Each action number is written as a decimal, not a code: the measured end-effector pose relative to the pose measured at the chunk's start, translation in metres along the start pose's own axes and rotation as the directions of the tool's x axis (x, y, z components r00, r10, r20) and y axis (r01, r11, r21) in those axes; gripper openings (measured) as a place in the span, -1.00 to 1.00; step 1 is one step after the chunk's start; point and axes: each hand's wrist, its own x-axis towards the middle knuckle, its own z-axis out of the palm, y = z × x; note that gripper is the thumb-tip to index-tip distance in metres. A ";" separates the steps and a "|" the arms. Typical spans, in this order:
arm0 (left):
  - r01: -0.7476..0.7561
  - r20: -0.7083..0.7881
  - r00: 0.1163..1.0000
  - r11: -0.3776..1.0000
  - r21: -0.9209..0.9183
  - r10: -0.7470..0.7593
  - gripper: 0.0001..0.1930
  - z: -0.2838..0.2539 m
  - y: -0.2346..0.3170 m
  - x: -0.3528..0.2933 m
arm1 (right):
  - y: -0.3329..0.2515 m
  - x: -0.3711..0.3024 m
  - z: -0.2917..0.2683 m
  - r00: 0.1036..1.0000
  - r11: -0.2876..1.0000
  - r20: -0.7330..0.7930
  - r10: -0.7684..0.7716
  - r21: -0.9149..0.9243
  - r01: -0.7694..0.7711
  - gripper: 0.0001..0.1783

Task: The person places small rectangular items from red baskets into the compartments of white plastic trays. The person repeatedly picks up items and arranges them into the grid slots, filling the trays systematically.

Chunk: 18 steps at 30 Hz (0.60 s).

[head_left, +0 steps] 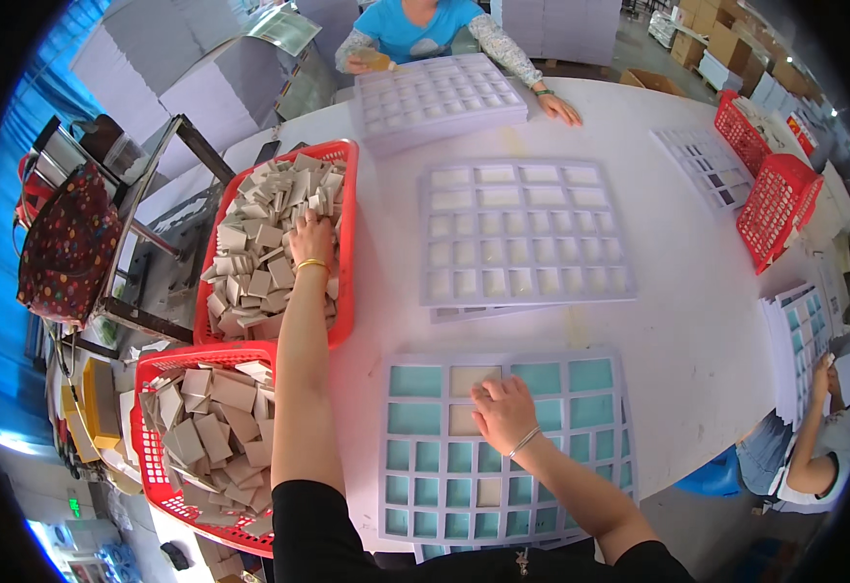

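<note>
Three flat beige pieces [489, 493] lie in a white, teal-celled tray [425, 437]

text: none legible | small green lit display [74, 507], lower left: marks too small to read

Left hand [310, 243] among tiles [270, 236], right hand [506, 415] over tray [415, 438]

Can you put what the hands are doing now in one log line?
left hand: among beige pieces in far basket | right hand: over near tray | cells: mostly blue-green, some beige
</note>
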 end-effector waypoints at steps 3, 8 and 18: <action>0.006 -0.007 1.000 0.997 -0.074 -0.007 -0.69 -0.018 -0.003 -0.005 | 0.000 -0.001 -0.001 1.000 1.000 -0.005 -0.011 0.006 0.011 -0.63; 0.139 -0.097 0.977 0.911 -0.388 -0.190 -0.57 -0.051 -0.027 -0.019 | 0.002 0.000 0.008 0.997 1.000 -0.077 -0.006 0.024 0.008 -0.67; 0.485 0.514 0.658 -0.212 -0.848 -0.551 -0.50 -0.070 -0.035 -0.064 | 0.012 -0.012 0.016 0.998 0.995 0.028 0.061 -0.077 -0.059 -0.67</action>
